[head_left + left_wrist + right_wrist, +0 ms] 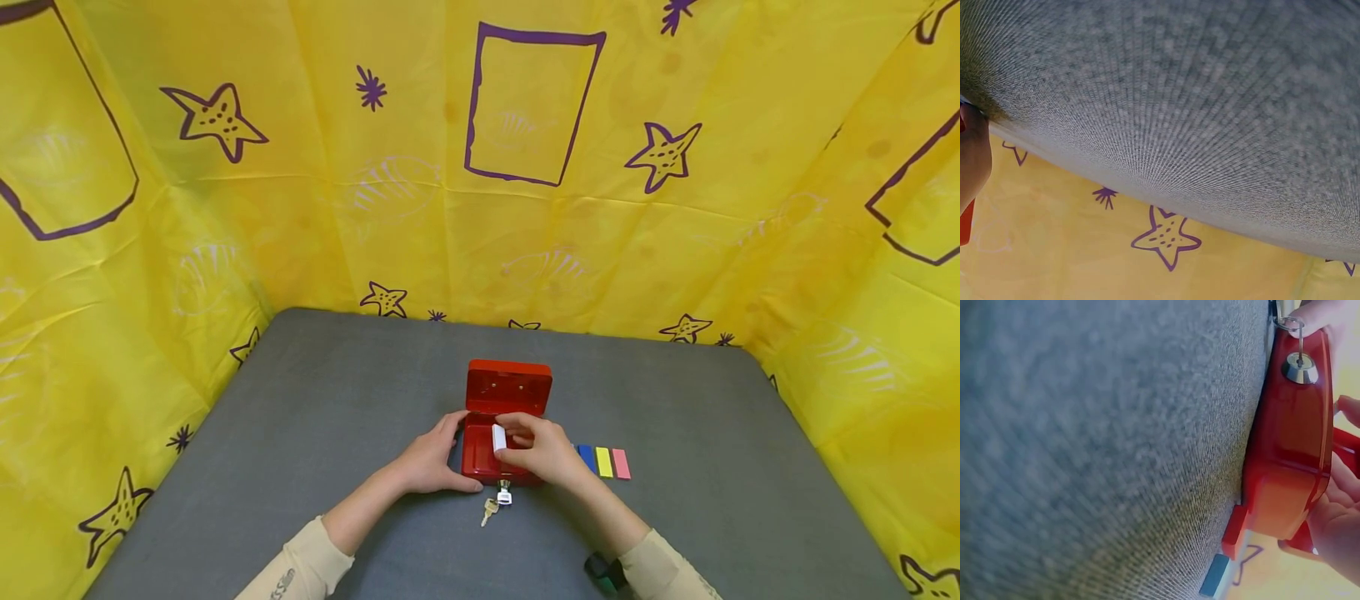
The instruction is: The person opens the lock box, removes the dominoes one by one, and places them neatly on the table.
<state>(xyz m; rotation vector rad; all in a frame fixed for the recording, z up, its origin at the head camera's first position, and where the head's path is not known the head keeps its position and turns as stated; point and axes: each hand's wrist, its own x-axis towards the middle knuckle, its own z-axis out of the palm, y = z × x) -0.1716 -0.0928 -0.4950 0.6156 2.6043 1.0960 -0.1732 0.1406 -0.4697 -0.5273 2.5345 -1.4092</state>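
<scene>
A red cash box (480, 475) stands on the grey table with its lid (510, 387) raised at the back. My left hand (433, 458) holds the box's left side, thumb at the front corner and fingers toward the back. Over the open box, my right hand (542, 450) pinches a small white block (498, 437) between thumb and fingers. At the front of the box, a key sits in the round lock (1300, 367), and a second key (490, 509) on the same ring lies on the table. The left wrist view shows mostly table, with part of a hand at its left edge.
Right of the box lie flat blocks in a row: blue (587, 457), yellow (603, 462) and pink (621, 463). In the right wrist view, a red block (1234, 532) lies by the box. A yellow curtain (420, 233) with starfish drawings surrounds the table (337, 383).
</scene>
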